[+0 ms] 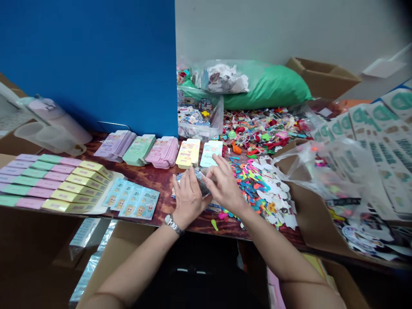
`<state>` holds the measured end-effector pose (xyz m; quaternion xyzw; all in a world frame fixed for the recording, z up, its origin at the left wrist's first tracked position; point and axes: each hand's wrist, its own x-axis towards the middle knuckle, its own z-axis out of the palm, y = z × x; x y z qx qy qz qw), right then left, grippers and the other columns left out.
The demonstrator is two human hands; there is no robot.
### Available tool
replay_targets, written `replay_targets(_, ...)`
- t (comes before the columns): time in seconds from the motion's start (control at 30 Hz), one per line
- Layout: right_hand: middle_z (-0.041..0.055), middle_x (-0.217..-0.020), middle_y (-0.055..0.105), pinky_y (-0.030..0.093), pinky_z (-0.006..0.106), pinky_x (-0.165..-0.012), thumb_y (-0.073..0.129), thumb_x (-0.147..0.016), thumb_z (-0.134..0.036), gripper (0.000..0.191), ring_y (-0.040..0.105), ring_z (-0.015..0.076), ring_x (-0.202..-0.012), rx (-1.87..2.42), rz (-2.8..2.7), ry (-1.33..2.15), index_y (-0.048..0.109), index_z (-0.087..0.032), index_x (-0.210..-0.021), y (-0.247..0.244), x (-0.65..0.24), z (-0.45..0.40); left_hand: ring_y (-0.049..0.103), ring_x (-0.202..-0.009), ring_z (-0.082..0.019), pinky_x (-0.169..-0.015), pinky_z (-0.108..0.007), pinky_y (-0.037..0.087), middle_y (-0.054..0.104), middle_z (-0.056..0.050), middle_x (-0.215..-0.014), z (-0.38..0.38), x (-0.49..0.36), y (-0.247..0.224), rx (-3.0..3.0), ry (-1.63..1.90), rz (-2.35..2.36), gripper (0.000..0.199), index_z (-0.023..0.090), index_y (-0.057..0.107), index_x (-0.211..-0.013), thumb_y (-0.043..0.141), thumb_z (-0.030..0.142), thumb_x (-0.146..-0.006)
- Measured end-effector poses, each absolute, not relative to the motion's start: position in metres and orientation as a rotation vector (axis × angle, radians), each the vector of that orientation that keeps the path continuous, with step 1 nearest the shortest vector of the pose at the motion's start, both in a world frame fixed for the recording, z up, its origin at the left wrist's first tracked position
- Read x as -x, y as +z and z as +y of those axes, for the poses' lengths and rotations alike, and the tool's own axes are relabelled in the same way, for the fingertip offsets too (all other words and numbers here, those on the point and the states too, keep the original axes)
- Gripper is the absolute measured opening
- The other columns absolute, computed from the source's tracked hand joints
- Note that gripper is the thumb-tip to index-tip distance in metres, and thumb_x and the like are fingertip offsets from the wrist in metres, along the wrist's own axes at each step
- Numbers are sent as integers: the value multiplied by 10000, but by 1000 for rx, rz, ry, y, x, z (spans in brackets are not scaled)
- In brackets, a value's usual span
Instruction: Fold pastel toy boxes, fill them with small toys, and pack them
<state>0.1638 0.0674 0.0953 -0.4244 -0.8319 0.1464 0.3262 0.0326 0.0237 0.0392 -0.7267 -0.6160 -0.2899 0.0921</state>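
Note:
Near the table's front edge, both hands meet over a small light-blue packet (200, 176), mostly hidden by the fingers. My left hand (187, 195), wearing a silver wristwatch (174, 224), steadies it from the left with fingers close together. From the right, my right hand (223, 182) pinches its upper edge between thumb and forefinger. Just behind lie a stack of yellow cards (188, 153) and a stack of pale-blue cards (211, 152). Colourful small plastic pieces (247, 176) and white paper cutouts (273, 193) are heaped beside my right hand.
Farther left stand pink (162, 152), green (139, 149) and purple card stacks (116, 145). Rows of small boxes (51, 182) and several blue packets (141, 203) line the front left. A clear bin (201, 116), a green bag (267, 86) and an open carton (309, 197) flank the trinkets.

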Motion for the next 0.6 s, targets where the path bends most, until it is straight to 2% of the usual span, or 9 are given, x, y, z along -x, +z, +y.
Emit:
replay_targets(0.1,139,-1278,585,267,509,-1158,508,-936,-316,152,304,255,-1423,1114,-2158,416,526,-206,-832,97,-159,63,518,-1219,-370,-1086,-579,297,534,-302,-1272,27,-32,34,2056,-1030,-1831,806,-35,289,-1412,534,511,-872)
replay_targets(0.23,155,-1433,457,300,497,-1143,532,-925,-325,167,297,273,-1429,1104,-2156,471,537,-194,-821,101,-158,58,591,-1119,-331,-988,-490,437,605,-245,-1165,30,-29,30,2043,-1209,-1768,605,34,411,-1331,555,416,-884)
replay_targets(0.33,138,-1511,362,349,489,-1121,569,-904,-344,144,327,277,-1418,1089,-2091,487,561,-207,-945,98,-164,53,630,-1081,-286,-888,-386,516,612,-208,-1185,27,-24,31,2190,-1321,-1815,584,79,382,-1355,568,371,-885)
replay_targets(0.43,108,-1542,314,344,521,-1123,599,-881,-326,216,315,301,-1422,1117,-1999,359,593,-231,-1075,87,-171,46,643,-1085,-266,-854,-352,537,574,-201,-1283,21,-21,34,2237,-1412,-1930,718,114,256,-1443,604,360,-866)
replay_targets(0.53,84,-1509,380,353,536,-1113,571,-896,-273,190,357,304,-1398,1113,-1999,323,654,-252,-1066,76,-174,38,622,-1132,-260,-864,-345,539,516,-201,-1363,18,-21,38,2277,-1445,-1903,798,149,162,-1483,620,327,-854)
replay_targets(0.6,79,-1473,435,375,515,-1100,536,-917,-254,193,403,287,-1369,1078,-2019,418,678,-257,-1047,72,-174,34,613,-1136,-252,-870,-345,537,525,-185,-1346,17,-20,39,2329,-1434,-1838,745,170,209,-1461,618,303,-853)
